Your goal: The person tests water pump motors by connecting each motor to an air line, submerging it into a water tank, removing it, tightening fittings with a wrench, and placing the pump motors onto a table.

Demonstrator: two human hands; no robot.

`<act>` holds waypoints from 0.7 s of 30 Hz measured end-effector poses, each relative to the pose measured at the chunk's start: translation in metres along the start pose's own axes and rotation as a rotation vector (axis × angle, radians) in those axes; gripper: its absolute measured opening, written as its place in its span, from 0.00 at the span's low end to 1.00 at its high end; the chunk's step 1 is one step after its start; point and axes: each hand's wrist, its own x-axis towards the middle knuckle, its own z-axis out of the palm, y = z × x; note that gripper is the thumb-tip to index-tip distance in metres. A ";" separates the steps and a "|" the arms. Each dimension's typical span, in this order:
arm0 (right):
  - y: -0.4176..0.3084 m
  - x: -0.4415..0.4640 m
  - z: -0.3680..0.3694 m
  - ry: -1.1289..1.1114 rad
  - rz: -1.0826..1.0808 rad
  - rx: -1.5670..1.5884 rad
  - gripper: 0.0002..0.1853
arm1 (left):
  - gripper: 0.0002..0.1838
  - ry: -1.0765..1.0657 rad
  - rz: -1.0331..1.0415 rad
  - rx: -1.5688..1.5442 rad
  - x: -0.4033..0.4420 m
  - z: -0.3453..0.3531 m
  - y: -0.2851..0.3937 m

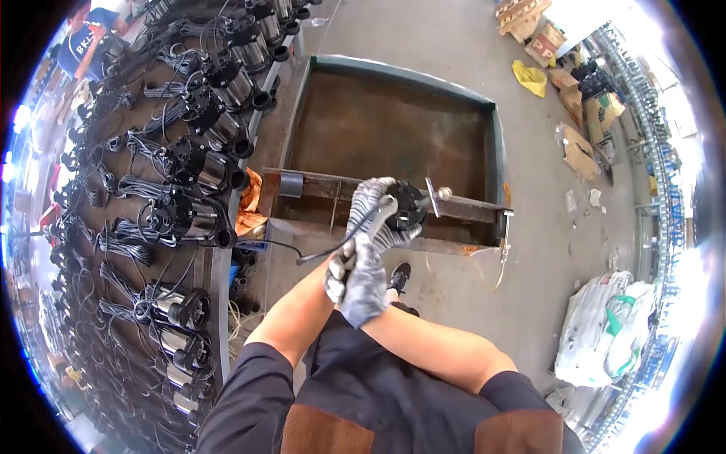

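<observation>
Both my hands wear grey-and-white gloves and are crossed close together in front of me. My left hand (368,203) is closed against the side of a submersible pump (407,206), whose round black top faces up; its lower body is hidden. From the pump a black cable (318,256) runs back past my hands towards the left. My right hand (358,278) lies over my left wrist, its fingers curled in by the cable. The pump is above the near edge of a metal tank (393,129) holding brownish water.
Rows of similar pumps (198,163) with coiled cables cover the rack on my left. Orange cloth (249,203) lies beside the tank. At the right are flattened cardboard (578,151), a yellow bag (528,79) and white sacks (605,329). Another person (85,45) is at upper left.
</observation>
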 end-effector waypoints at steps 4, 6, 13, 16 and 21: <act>-0.048 -0.044 -0.033 0.028 0.140 -0.368 0.22 | 0.33 0.031 0.204 0.292 0.008 -0.008 0.036; -0.077 -0.052 -0.054 0.109 0.119 -0.545 0.25 | 0.36 0.100 0.393 0.499 0.005 -0.010 0.068; -0.161 -0.026 -0.049 0.091 0.236 -1.097 0.26 | 0.49 -0.007 0.246 0.319 0.002 -0.010 0.027; -0.177 -0.014 -0.051 -0.016 0.286 -1.151 0.28 | 0.54 0.012 0.251 0.373 0.000 -0.011 0.028; -0.174 -0.003 -0.055 -0.027 0.325 -1.087 0.28 | 0.56 0.006 0.253 0.326 -0.004 -0.008 0.022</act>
